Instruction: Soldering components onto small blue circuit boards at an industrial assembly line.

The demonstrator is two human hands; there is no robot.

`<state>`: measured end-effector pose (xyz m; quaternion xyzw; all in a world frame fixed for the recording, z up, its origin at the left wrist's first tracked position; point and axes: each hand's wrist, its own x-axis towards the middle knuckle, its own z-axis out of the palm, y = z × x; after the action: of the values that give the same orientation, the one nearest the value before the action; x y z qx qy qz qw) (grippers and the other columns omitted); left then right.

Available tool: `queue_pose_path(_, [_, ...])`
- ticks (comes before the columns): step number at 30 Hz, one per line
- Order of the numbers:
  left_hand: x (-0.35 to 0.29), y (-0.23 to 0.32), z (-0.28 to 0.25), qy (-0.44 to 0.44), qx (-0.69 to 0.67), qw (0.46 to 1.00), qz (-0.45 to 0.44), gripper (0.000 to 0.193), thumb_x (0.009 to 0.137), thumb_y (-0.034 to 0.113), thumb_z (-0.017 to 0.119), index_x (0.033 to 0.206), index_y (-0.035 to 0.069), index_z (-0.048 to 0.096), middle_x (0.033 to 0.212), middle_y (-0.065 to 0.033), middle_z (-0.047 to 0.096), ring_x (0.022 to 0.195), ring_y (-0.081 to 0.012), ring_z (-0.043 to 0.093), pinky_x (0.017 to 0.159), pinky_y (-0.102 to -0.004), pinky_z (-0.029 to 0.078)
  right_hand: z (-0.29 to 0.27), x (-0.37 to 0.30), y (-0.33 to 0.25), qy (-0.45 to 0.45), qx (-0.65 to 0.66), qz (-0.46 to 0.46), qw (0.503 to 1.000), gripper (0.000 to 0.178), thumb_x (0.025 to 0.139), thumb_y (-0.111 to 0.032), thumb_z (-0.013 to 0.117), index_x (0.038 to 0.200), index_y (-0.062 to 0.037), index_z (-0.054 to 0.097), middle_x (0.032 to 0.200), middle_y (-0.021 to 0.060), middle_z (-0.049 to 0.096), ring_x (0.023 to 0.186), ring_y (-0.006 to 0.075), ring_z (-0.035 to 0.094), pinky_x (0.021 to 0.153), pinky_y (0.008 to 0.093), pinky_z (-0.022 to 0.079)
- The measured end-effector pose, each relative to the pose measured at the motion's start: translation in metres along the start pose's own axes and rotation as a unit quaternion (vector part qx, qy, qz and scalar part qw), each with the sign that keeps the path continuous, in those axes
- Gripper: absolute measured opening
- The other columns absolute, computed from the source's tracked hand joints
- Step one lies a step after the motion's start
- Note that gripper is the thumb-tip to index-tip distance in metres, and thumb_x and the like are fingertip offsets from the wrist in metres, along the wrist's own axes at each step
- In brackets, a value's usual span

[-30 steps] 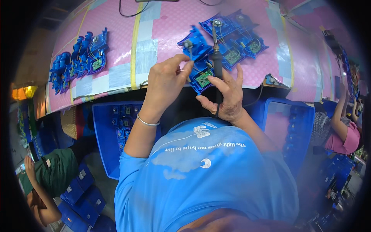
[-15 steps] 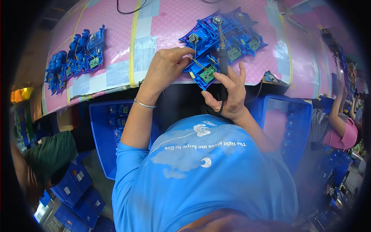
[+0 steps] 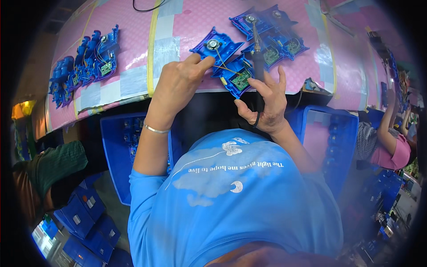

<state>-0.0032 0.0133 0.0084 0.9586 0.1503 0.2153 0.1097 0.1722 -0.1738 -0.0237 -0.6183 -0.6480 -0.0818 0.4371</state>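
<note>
My left hand (image 3: 184, 80) is closed, thumb and fingers pinching the near left edge of a blue plastic casing half (image 3: 227, 48) that bears a round speaker (image 3: 213, 44). Thin yellowish wires run from the speaker to a green circuit board (image 3: 241, 81) in a second blue casing half (image 3: 231, 90), which lies at the table's near edge. My right hand (image 3: 270, 100) holds a soldering iron (image 3: 258, 71) with a dark handle, its metal tip pointing away from me. The right thumb and a fingertip are close to the second half; whether they touch it is unclear.
Farther right lie more opened blue casings (image 3: 272, 33) with boards and speakers. Several blue assemblies (image 3: 84, 64) stand in a row at the left of the pink table (image 3: 191, 18). Blue bins (image 3: 111, 155) sit below the edge on both sides. A co-worker's arm (image 3: 388, 129) shows at right.
My left hand has shifted to the left and now pinches the speaker half, which has moved left, away from the casings behind it. The right hand and soldering iron have barely moved.
</note>
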Motion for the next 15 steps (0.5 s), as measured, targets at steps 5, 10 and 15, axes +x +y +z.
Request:
queue_pose_path(5, [-0.023,0.006,-0.002,0.037,-0.054,0.994,-0.085,0.014,0.090,0.007,0.073,0.104,0.010,0.069,0.082,-0.0084,0.068,0.066,-0.0327,0.067,0.057,-0.0401,0.054,0.006,0.006,0.000,-0.019,0.052,-0.043,0.998,0.059,0.075,-0.022,0.089,0.124,-0.0043,0.061,0.127,0.0297,0.066,0.119,0.0403,0.067,0.118,0.0594,0.033])
queue_pose_path(10, [-0.032,0.008,0.009,0.110,-0.134,0.976,-0.130,0.020,0.090,0.005,0.074,0.109,0.010,0.070,0.080,-0.0060,0.067,0.058,-0.0218,0.062,0.053,-0.0343,0.049,0.018,0.009,0.002,-0.042,0.139,-0.042,0.988,0.060,0.075,-0.024,0.090,0.124,-0.0046,0.061,0.130,0.0318,0.063,0.121,0.0437,0.065,0.112,0.0564,0.041])
queue_pose_path(15, [-0.046,0.018,-0.014,0.140,-0.400,0.858,-0.290,0.027,0.092,0.005,0.070,0.119,0.004,0.070,0.083,0.0006,0.062,0.056,-0.0071,0.045,0.053,-0.0245,0.039,0.021,0.022,0.002,-0.040,0.131,-0.079,0.988,0.059,0.080,-0.023,0.089,0.126,-0.0031,0.059,0.134,0.0334,0.062,0.125,0.0453,0.062,0.109,0.0523,0.045])
